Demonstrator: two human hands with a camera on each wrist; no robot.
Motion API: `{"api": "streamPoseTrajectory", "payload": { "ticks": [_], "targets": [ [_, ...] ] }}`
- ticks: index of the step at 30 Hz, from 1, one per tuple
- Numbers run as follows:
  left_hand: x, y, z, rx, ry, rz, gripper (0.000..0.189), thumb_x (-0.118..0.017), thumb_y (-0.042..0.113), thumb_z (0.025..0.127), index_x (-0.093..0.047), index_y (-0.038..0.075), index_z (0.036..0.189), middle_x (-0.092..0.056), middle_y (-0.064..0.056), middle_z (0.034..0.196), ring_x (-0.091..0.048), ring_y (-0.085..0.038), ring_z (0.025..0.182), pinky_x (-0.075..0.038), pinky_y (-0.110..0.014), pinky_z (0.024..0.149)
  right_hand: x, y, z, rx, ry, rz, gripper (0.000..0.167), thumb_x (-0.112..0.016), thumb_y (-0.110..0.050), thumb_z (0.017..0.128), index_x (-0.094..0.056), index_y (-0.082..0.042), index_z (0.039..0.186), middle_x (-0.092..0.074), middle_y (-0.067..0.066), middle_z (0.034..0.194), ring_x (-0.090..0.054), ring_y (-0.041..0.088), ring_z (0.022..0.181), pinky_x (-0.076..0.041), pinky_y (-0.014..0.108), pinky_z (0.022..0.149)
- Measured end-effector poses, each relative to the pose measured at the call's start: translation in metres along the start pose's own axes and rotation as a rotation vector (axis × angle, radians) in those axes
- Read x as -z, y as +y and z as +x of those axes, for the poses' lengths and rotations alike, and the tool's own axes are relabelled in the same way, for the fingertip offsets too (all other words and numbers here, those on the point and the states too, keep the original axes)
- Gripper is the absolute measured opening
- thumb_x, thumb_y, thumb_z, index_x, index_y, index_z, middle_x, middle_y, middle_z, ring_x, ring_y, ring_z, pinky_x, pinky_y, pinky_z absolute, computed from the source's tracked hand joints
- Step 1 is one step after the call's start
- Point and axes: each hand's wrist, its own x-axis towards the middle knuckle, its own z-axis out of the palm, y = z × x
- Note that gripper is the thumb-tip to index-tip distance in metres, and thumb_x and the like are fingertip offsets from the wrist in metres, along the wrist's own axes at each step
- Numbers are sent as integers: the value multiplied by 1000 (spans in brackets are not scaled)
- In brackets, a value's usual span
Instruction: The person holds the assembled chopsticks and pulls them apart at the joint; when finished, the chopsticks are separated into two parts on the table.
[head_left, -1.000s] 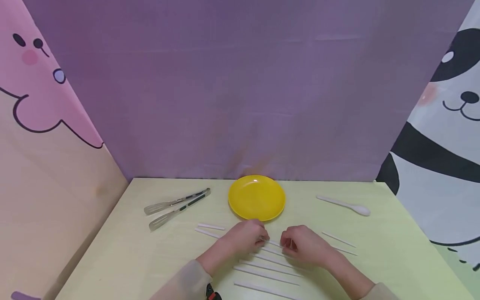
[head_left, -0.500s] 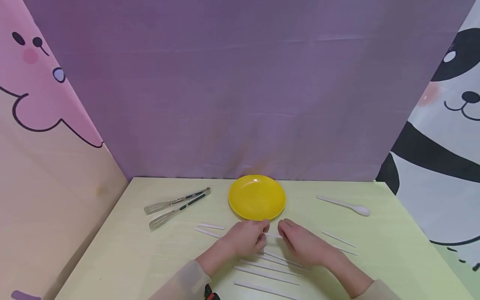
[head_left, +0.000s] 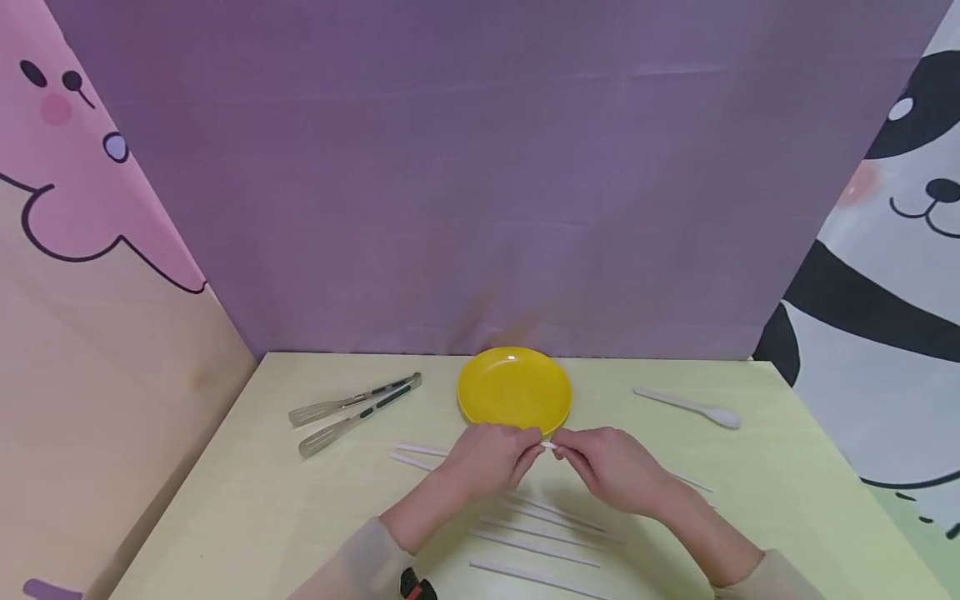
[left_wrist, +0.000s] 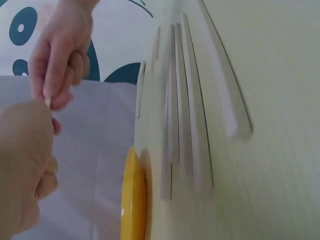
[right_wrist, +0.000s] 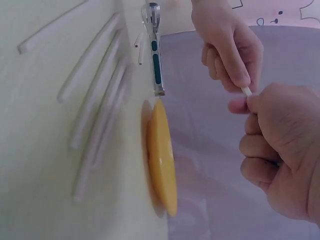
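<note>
Between my two hands, a white stick [head_left: 549,445] shows only as a short bit; the rest is hidden in the fingers. My left hand [head_left: 483,458] pinches one end with curled fingers, and my right hand [head_left: 618,468] pinches the other. The wrist views show both hands raised off the table, with the stick [right_wrist: 246,91] bridging a narrow gap between thumbs and fingers. Below the hands in the head view, several long white sticks [head_left: 534,550] lie roughly parallel on the table. The yellow plate [head_left: 513,387] is just beyond the fingertips.
Metal tongs [head_left: 356,412] with dark grips lie spread at the left. A pale spoon [head_left: 686,408] rests at the right. More thin white sticks [head_left: 412,461] lie beside the left forearm, partly covered. A purple backdrop [head_left: 480,183] stands behind the table [head_left: 247,500].
Both hands have risen off the row of sticks toward the plate, carrying one stick. They have drawn closer together, so less of it shows between them.
</note>
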Motion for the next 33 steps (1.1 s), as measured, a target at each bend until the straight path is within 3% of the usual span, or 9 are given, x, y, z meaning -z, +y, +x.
{"api": "streamPoseTrajectory", "payload": {
  "ticks": [4, 6, 12, 16, 22, 24, 26, 29, 33],
  "targets": [
    [2, -6, -6, -146, 42, -50, 33, -67, 29, 105, -55, 19, 77, -31, 11, 62, -36, -3, 51, -15, -14, 52, 13, -5, 0, 102, -69, 48, 28, -69, -8, 102, -53, -24, 84, -27, -17, 69, -23, -9, 62, -27, 13, 60],
    [6, -7, -8, -183, 66, -35, 35, -69, 31, 104, -54, 19, 75, -29, 11, 62, -35, -3, 51, -14, -14, 53, 17, -7, 2, 135, -88, 57, 29, -68, -8, 102, -51, -23, 84, -24, -16, 69, -22, -9, 63, -25, 12, 60],
    [15, 0, -8, -119, 148, 89, 36, -72, 36, 102, -55, 20, 74, -34, 9, 57, -36, -5, 48, -17, -17, 48, 14, -14, 3, 75, -14, 18, 29, -70, -6, 100, -52, -22, 84, -23, -18, 68, -20, -8, 61, -25, 13, 58],
    [15, 3, -8, -71, 168, 75, 35, -72, 36, 102, -57, 19, 76, -39, 8, 56, -40, -6, 49, -20, -17, 47, 14, -16, 5, 47, 1, -1, 27, -70, -6, 100, -53, -21, 85, -23, -18, 69, -21, -7, 61, -26, 14, 58],
    [16, -1, -7, -163, 136, 55, 37, -74, 35, 101, -55, 21, 72, -34, 10, 59, -37, -4, 52, -17, -15, 52, 21, -14, 3, 84, -85, 55, 30, -70, -7, 101, -51, -22, 83, -22, -17, 69, -21, -8, 61, -25, 13, 59],
    [17, -1, -6, -167, 131, 57, 37, -73, 36, 101, -55, 20, 73, -34, 10, 58, -37, -4, 51, -18, -15, 51, 23, -13, 3, 97, -86, 60, 30, -70, -6, 100, -51, -22, 84, -23, -17, 69, -21, -8, 62, -26, 13, 59],
    [18, -2, -4, -144, 125, 70, 36, -70, 37, 103, -56, 20, 75, -34, 10, 58, -39, -4, 50, -22, -16, 48, 24, -12, 4, 90, -70, 49, 29, -69, -6, 101, -51, -22, 85, -23, -17, 69, -22, -8, 62, -27, 13, 59],
    [21, -12, -8, -25, 106, 61, 35, -66, 35, 106, -55, 18, 78, -31, 9, 59, -38, -7, 50, -27, -20, 47, 30, -5, 1, 36, -9, -3, 26, -68, -5, 101, -53, -22, 87, -24, -18, 70, -25, -7, 61, -29, 15, 59],
    [26, -41, -33, 131, 75, 13, 34, -66, 28, 105, -52, 17, 77, -28, 9, 62, -35, -9, 52, -28, -23, 50, 47, 12, -13, -69, 81, -90, 26, -69, -2, 99, -56, -22, 89, -27, -20, 70, -28, -6, 60, -33, 18, 60]
  ]
}}
